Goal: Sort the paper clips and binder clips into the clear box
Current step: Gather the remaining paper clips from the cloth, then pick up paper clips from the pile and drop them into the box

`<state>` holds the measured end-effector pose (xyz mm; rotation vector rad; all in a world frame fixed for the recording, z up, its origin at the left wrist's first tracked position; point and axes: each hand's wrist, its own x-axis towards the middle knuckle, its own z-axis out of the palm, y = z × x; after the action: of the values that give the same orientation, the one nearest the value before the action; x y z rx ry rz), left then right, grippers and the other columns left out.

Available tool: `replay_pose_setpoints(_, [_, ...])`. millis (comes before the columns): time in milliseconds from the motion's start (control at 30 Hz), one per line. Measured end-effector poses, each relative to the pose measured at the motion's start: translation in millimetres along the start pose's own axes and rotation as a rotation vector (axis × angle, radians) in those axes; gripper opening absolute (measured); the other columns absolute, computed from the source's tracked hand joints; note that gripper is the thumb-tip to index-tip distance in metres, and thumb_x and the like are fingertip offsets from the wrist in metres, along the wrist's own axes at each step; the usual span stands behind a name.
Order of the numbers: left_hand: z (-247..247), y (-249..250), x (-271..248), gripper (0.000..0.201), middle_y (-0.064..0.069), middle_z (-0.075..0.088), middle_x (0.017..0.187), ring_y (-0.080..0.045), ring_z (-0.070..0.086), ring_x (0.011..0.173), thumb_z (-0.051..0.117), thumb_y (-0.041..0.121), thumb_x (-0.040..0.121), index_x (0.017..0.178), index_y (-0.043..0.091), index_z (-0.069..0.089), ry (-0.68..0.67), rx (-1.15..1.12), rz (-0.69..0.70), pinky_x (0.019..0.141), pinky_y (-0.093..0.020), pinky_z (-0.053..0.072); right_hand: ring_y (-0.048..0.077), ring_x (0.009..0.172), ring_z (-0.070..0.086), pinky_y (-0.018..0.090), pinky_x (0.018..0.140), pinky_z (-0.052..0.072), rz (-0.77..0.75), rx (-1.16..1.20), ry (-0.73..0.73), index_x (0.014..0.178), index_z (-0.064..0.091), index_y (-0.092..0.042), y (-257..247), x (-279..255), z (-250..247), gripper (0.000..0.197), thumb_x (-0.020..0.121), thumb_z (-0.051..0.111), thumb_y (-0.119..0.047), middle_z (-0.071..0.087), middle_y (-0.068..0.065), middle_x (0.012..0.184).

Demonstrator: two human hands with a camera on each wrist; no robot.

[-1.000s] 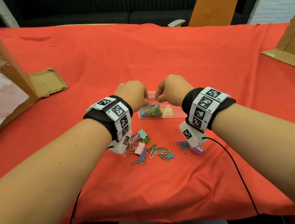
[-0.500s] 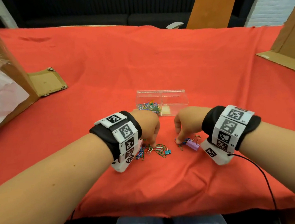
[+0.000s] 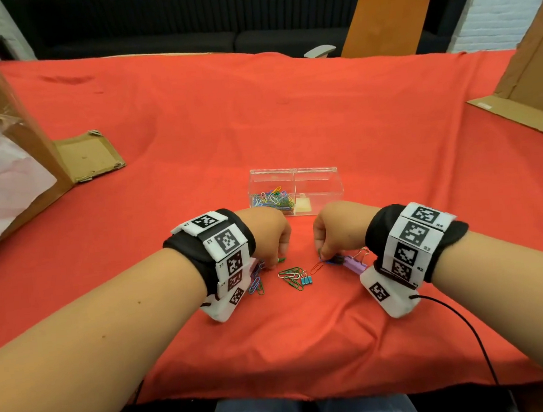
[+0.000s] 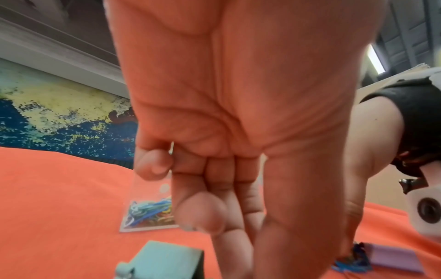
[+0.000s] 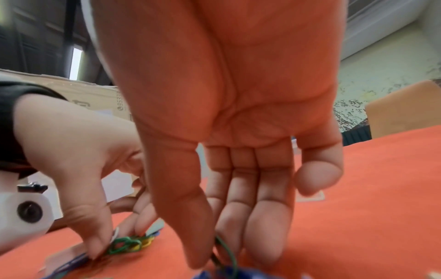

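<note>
Both hands have come back down from the clear box (image 3: pixel 295 191) to the loose clips in front of it. Left of the box's near edge, the left hand (image 3: pixel 266 235) pinches a green paper clip (image 3: pixel 281 259) on the worktop (image 3: pixel 306 333); right of it, the right hand (image 3: pixel 337 230) pinches paper clips beside the purple binder clip (image 3: pixel 354 265). Another load should follow; binder clips remain unsorted.

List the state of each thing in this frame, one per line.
clear box: open-topped; left compartment holds paper clips, right one no clips.
loose paper clips: scattered on the red cloth.
purple binder clip: lying by the right hand.
left hand: pinching paper clips.
right hand: pinching a paper clip.
</note>
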<state>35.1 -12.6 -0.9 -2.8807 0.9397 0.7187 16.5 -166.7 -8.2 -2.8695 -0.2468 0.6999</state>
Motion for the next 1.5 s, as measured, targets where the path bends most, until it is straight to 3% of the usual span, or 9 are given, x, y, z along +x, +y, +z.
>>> replay_pose_setpoints(167, [-16, -11, -4, 0.026, 0.003, 0.063, 0.080, -0.017, 0.058, 0.076, 0.072, 0.011, 0.073, 0.098, 0.016, 0.068, 0.111, -0.077, -0.001, 0.069, -0.029, 0.046, 0.006, 0.049, 0.053, 0.018, 0.052, 0.042, -0.037, 0.095, 0.087, 0.080, 0.071, -0.015, -1, 6, -16, 0.010, 0.075, 0.071, -0.008, 0.058, -0.008, 0.054])
replay_pose_setpoints(300, [-34, -24, -4, 0.029, 0.011, 0.056, 0.064, -0.017, 0.056, 0.071, 0.068, 0.008, 0.071, 0.099, 0.017, 0.070, 0.309, -0.147, -0.014, 0.071, -0.028, 0.049, 0.010, 0.050, 0.053, 0.014, 0.046, 0.040, -0.084, 0.236, 0.332, 0.077, 0.067, -0.020, -7, 16, -34, 0.011, 0.075, 0.074, -0.012, 0.057, -0.010, 0.056])
replay_pose_setpoints(533, [-39, -39, 6, 0.022, 0.005, 0.067, 0.080, -0.021, 0.065, 0.085, 0.066, 0.015, 0.072, 0.092, 0.022, 0.071, 0.571, -0.209, -0.106, 0.074, -0.028, 0.045, -0.001, 0.049, 0.047, 0.019, 0.056, 0.040, -0.094, 0.411, 0.618, 0.088, 0.075, -0.012, -16, 45, -45, 0.012, 0.077, 0.074, -0.016, 0.065, 0.000, 0.073])
replay_pose_setpoints(667, [-40, -44, 17, 0.021, 0.003, 0.073, 0.091, -0.020, 0.065, 0.092, 0.063, 0.016, 0.075, 0.093, 0.022, 0.070, 0.667, -0.220, -0.146, 0.075, -0.027, 0.038, 0.008, 0.054, 0.052, 0.023, 0.060, 0.041, -0.083, 0.347, 0.627, 0.092, 0.075, -0.015, -21, 52, -45, 0.014, 0.079, 0.070, -0.019, 0.069, 0.002, 0.078])
replay_pose_setpoints(833, [-35, -51, 23, 0.027, 0.005, 0.068, 0.099, -0.020, 0.061, 0.101, 0.071, 0.032, 0.076, 0.102, 0.025, 0.068, 0.578, -0.164, -0.163, 0.085, -0.031, 0.040, 0.022, 0.095, 0.066, 0.022, 0.075, 0.040, -0.092, 0.203, 0.562, 0.101, 0.075, -0.016, -19, 46, -43, 0.020, 0.084, 0.065, -0.018, 0.075, 0.006, 0.102])
replay_pose_setpoints(933, [-29, -48, 15, 0.021, 0.009, 0.061, 0.084, -0.018, 0.061, 0.090, 0.073, 0.033, 0.075, 0.094, 0.024, 0.070, 0.519, -0.151, -0.119, 0.073, -0.026, 0.033, 0.022, 0.084, 0.064, 0.021, 0.071, 0.038, -0.101, 0.097, 0.452, 0.099, 0.075, -0.015, -16, 32, -39, 0.018, 0.083, 0.066, -0.017, 0.073, 0.006, 0.095])
replay_pose_setpoints(1066, [-15, -33, 1, 0.020, 0.008, 0.061, 0.075, -0.013, 0.057, 0.074, 0.076, 0.030, 0.074, 0.091, 0.021, 0.073, 0.224, -0.114, 0.026, 0.061, -0.023, 0.037, 0.010, 0.050, 0.052, 0.021, 0.054, 0.039, -0.038, -0.040, 0.098, 0.090, 0.075, -0.014, -4, 16, -24, 0.015, 0.076, 0.075, -0.020, 0.061, -0.005, 0.061])
replay_pose_setpoints(1266, [-2, -5, 2, 0.029, 0.015, 0.053, 0.063, -0.011, 0.053, 0.069, 0.079, 0.033, 0.071, 0.096, 0.021, 0.072, 0.002, -0.024, 0.121, 0.056, -0.021, 0.038, 0.012, 0.055, 0.051, 0.020, 0.049, 0.036, 0.047, -0.105, -0.084, 0.086, 0.068, -0.019, 6, 1, -9, 0.025, 0.068, 0.082, -0.028, 0.054, -0.010, 0.055])
replay_pose_setpoints(1500, [6, 12, 6, 0.029, 0.001, 0.064, 0.084, -0.014, 0.054, 0.075, 0.079, 0.030, 0.071, 0.097, 0.017, 0.072, -0.029, 0.054, 0.092, 0.048, -0.019, 0.032, 0.019, 0.070, 0.055, 0.022, 0.052, 0.037, 0.038, -0.153, -0.110, 0.097, 0.072, -0.010, 1, -3, 0, 0.029, 0.073, 0.078, -0.025, 0.063, 0.003, 0.075])
